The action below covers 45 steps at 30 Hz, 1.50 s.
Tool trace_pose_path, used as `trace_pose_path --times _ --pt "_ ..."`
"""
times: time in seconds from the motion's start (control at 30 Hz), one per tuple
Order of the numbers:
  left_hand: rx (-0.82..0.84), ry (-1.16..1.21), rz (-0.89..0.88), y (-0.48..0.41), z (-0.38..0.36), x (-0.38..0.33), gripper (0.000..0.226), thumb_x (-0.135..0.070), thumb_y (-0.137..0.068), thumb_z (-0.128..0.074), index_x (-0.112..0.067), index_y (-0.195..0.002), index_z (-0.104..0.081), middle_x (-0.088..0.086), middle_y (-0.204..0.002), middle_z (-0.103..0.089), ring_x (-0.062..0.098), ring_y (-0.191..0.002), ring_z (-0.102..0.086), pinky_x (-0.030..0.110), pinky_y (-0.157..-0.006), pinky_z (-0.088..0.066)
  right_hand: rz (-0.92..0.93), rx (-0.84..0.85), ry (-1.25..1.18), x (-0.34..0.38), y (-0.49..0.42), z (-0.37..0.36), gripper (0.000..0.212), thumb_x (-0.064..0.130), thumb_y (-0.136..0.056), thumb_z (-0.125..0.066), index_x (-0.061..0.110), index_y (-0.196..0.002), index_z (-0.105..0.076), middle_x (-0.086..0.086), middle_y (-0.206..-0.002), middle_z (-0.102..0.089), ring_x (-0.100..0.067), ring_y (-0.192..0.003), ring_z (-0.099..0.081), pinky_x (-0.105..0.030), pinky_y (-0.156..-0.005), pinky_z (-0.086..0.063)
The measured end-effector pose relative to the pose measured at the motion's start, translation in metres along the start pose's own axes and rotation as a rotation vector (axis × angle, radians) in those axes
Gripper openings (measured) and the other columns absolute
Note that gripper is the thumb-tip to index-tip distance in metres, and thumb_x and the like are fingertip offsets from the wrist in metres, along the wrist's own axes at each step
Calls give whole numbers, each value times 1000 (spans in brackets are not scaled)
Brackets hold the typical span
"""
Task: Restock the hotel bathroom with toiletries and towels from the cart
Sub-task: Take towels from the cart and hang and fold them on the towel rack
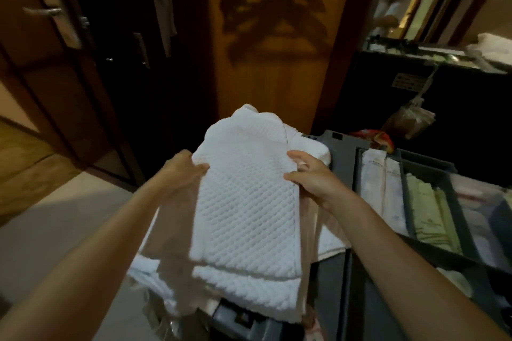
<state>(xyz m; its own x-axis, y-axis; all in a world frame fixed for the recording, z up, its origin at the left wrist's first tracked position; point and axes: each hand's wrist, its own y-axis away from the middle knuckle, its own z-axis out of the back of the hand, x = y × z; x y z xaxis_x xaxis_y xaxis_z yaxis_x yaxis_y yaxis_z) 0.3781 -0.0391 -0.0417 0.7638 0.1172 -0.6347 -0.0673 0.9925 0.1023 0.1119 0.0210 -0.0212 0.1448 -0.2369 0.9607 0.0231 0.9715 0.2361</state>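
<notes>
A folded white towel [243,202] with a raised diamond weave lies across the middle of the head view, above the grey cart [340,144]. My left hand [180,171] grips its left edge, thumb on top. My right hand [313,174] grips its right edge, thumb over the fabric. More white folded linen [155,279] lies under the towel on the cart's left side. Grey trays [410,188] on the cart's right hold white and pale green toiletry packets [426,210].
A wooden panel [268,69] stands straight ahead, with a dark open closet and a handled door [55,16] to the left. A dark counter [443,61] with a mirror and a white cloth is at right. A plastic bag [407,122] hangs from it.
</notes>
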Motion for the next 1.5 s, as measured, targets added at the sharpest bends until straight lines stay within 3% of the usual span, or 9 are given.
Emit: trace_pose_path --times 0.13,0.27,0.53,0.7,0.83,0.93,1.03,1.17,1.5 --pt "-100 -45 86 36 0 11 34 -39 -89 -55 -11 -107 -46 7 -95 -58 25 -80 -57 34 -64 -45 17 112 41 -1 11 -10 52 5 -89 -57 16 -137 -40 -6 -141 -44 -24 -120 -50 -37 -98 -45" --pt "-209 -221 34 85 -29 5 42 -34 -96 -38 -6 -127 -34 23 -129 -43 41 -114 -45 51 -92 -40 47 243 69 -11 31 -7 58 13 -89 -61 21 -140 -35 5 -134 -44 -14 -107 -55 -22 -75 -49" --pt "-98 -113 -198 202 -95 -21 74 -69 -86 -18 -32 -147 1 -7 -156 11 11 -143 11 43 -115 1 138 371 302 -20 68 -16 79 32 -90 -58 31 -149 -6 1 -154 -20 -22 -137 -28 -27 -96 -30" --pt "-274 32 -280 232 -105 -35 90 -51 -79 -60 -25 -148 -8 -5 -155 -14 13 -143 -13 46 -116 -15 90 336 -5 -8 85 -36 71 15 -91 -58 31 -147 -18 -8 -150 -28 -29 -128 -41 -40 -100 -46" --pt "-596 37 -317 224 -83 -43 38 -14 -89 -58 -18 -127 -54 8 -121 -63 27 -106 -60 39 -82 -46 120 391 -30 -4 89 -45 68 10 -90 -58 29 -145 -24 -9 -147 -31 -31 -124 -46 -41 -92 -52" --pt "-551 137 -281 216 -61 -34 15 -16 -93 -53 -17 -97 -67 4 -95 -70 21 -86 -62 29 -70 -45 -18 443 -342 0 77 -37 73 5 -88 -57 30 -146 -19 -12 -128 -48 -29 -104 -60 -34 -76 -58" --pt "-507 300 -212 210 -46 -33 32 -23 -94 -48 -23 -63 -54 -3 -60 -52 11 -56 -45 27 -55 -32 -116 374 -557 1 60 -29 78 8 -88 -57 35 -146 -13 -14 -116 -54 -28 -99 -60 -41 -84 -53" --pt "-464 467 -140 197 -36 -36 46 -30 -97 -41 9 -79 -59 15 -72 -51 22 -65 -47 33 -60 -34 -104 170 -663 2 33 -28 73 10 -90 -54 37 -145 -15 -13 -139 -39 -31 -114 -49 -45 -89 -50" --pt "-60 95 -241 177 -24 -42 30 -31 -94 -48 -27 -66 -55 -7 -61 -52 6 -51 -44 24 -52 -36 -48 49 -401 15 -50 -5 47 15 -91 -55 14 -136 -42 -9 -134 -50 -26 -113 -53 -39 -93 -47"
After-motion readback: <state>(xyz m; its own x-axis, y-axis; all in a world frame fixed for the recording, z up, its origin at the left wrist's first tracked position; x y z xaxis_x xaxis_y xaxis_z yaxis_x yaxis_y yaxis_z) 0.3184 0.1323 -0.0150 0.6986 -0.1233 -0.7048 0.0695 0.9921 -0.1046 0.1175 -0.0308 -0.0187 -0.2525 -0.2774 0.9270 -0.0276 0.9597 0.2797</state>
